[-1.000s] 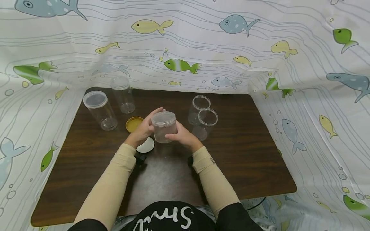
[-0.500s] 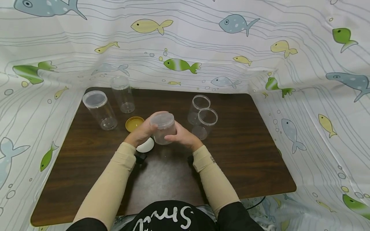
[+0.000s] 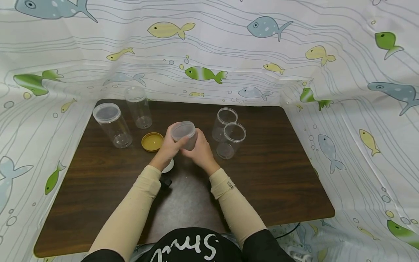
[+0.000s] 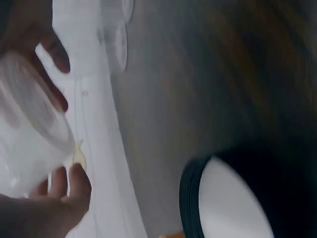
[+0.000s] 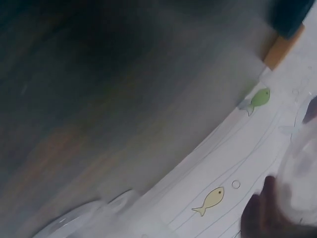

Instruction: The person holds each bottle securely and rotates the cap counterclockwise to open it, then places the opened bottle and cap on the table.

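Observation:
Both hands hold a clear plastic jar [image 3: 191, 142] with a frosted lid [image 3: 182, 131], raised over the middle of the table. My left hand [image 3: 168, 149] grips its upper left side, thumb lying across the front by the lid. Around the jar's right side and lower part curls my right hand [image 3: 202, 151]. In the left wrist view the jar [image 4: 29, 129] fills the left edge, tilted, with fingers of both hands around it. Only part of the jar [image 5: 302, 183] shows at the right edge of the right wrist view.
Two tall lidded jars [image 3: 114, 127] stand at the back left, and two lidless jars [image 3: 231, 140] stand close together to the right. A gold lid [image 3: 152, 142] lies left of my hands. Beside my left wrist is a white-topped round lid [image 3: 169, 166], partly hidden. Fish-patterned cloth [image 3: 209, 43] surrounds the table.
The left thumb has come across the front of the jar by the lid. Both hands have turned inward and lifted the jar slightly away from the body, its lid tipping toward the camera.

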